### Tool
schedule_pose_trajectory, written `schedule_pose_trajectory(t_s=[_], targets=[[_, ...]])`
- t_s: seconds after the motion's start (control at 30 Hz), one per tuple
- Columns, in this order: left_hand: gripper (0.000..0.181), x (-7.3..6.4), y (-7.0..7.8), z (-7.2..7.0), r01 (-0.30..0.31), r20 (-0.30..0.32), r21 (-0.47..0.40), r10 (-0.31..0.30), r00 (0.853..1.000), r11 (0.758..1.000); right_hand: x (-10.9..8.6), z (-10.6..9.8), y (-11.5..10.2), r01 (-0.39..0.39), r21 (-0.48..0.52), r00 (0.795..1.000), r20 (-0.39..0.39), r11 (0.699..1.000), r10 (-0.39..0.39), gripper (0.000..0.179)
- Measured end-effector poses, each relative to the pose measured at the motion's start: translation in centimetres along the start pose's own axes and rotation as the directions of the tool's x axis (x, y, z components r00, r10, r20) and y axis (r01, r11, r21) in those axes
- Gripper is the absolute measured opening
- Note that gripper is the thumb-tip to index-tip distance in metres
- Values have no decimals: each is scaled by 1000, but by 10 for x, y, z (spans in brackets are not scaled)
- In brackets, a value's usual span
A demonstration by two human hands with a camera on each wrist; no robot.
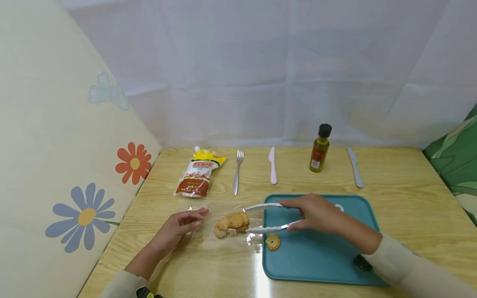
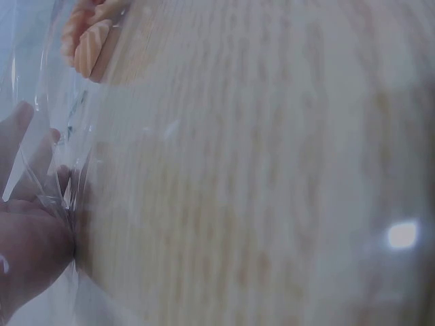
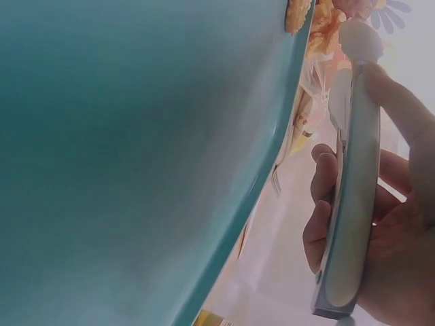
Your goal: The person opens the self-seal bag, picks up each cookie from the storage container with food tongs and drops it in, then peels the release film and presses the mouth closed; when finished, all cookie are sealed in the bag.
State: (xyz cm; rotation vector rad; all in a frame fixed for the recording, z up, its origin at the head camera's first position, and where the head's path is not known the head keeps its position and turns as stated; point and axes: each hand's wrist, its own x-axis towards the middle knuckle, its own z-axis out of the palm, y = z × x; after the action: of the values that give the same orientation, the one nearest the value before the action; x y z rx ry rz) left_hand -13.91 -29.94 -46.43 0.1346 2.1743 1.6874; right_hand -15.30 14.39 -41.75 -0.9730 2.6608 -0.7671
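A clear plastic bag [image 1: 208, 242] with several ridged cookies [image 1: 232, 223] inside lies left of a teal tray [image 1: 316, 265]. My left hand [image 1: 181, 227] holds the bag at its left end; in the left wrist view, plastic creases run between thumb and fingers. My right hand [image 1: 316, 213] grips tongs [image 1: 266, 229] above the tray's left side. The tongs' pale arms are spread, pointing left, with tips at the right edge of the cookies and nothing between them. One ring-shaped cookie [image 1: 273, 242] sits at the tray's left edge.
Along the back stand or lie a spouted pouch [image 1: 197, 176], a fork [image 1: 237, 171], a pink knife [image 1: 273, 165], a black-capped bottle [image 1: 319, 151] and a grey knife [image 1: 355, 167]. A white cloth [image 1: 238, 74] hangs behind the wooden table [image 1: 208, 281].
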Motion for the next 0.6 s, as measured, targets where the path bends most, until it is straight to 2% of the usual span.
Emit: schedule_pose_trajectory(t_s=[0.3,0.6], targets=[[36,-1,0,0,-7,5,-10,7,1000,1000,-17,-2,6,41,6,999,-21,999,-41,70],[35,-1,0,0,-9,3,-2,9,1000,1000,-31,-1,10,-14,37,1000,1,999,14,71]])
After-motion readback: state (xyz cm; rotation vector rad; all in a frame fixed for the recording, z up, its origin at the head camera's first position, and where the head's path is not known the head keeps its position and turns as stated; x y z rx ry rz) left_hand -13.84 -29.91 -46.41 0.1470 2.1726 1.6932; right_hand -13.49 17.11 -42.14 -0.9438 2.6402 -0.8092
